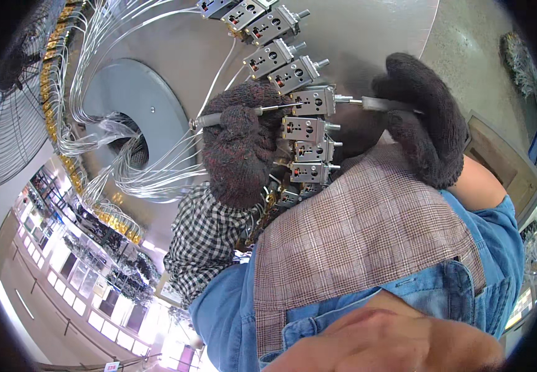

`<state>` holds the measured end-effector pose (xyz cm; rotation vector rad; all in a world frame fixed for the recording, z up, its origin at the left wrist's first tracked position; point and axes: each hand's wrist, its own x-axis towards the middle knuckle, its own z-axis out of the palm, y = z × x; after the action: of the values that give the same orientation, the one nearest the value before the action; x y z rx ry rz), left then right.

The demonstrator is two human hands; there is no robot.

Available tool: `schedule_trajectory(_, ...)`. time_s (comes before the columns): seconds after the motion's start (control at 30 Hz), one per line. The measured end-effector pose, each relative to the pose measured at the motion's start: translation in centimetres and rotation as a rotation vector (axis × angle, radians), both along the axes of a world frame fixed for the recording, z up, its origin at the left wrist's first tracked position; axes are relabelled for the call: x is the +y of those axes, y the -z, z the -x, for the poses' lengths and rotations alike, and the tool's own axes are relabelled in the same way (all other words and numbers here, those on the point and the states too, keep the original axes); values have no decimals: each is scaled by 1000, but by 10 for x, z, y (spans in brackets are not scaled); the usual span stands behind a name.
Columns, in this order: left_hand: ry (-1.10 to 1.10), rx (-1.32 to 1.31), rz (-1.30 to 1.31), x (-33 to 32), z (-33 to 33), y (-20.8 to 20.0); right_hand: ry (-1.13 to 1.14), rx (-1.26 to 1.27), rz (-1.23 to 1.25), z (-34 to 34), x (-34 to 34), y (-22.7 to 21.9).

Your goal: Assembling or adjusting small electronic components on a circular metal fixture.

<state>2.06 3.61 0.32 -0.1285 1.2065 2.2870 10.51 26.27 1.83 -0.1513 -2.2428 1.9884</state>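
Dark knit gloves cover both hands. My left hand (240,152) is closed round a thin screwdriver (209,119). Its slim metal tip reaches a small silver metal switch box (312,102) with slots and a round hole. From the other side, my right hand (433,121) grips a tool with a translucent handle (380,104), probably another screwdriver. That tool's metal end meets the shaft sticking out of the same box. More boxes of this kind (302,129) stand in a curved row above and below it, shafts toward the right.
Bundles of white wires (157,167) run from the row past a grey round disc (138,93) with a central hole. Brass-coloured fittings (64,149) line the curved edge beyond. At the far left stands a wire-cage fan (14,136). A framed panel (504,155) lies at right.
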Motion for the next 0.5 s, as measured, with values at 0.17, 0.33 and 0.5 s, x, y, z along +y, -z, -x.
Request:
schedule_trajectory(0.17,35,25,132,-1,1,-4,-201,115,-452,0,12,3)
schedule_trajectory(0.33,38,26,70,3,2,-6,-131,-63,-80,-2,11,14)
schedule_trajectory(0.5,47,12,43,0,6,-2,-92,-64,96,1,5,15)
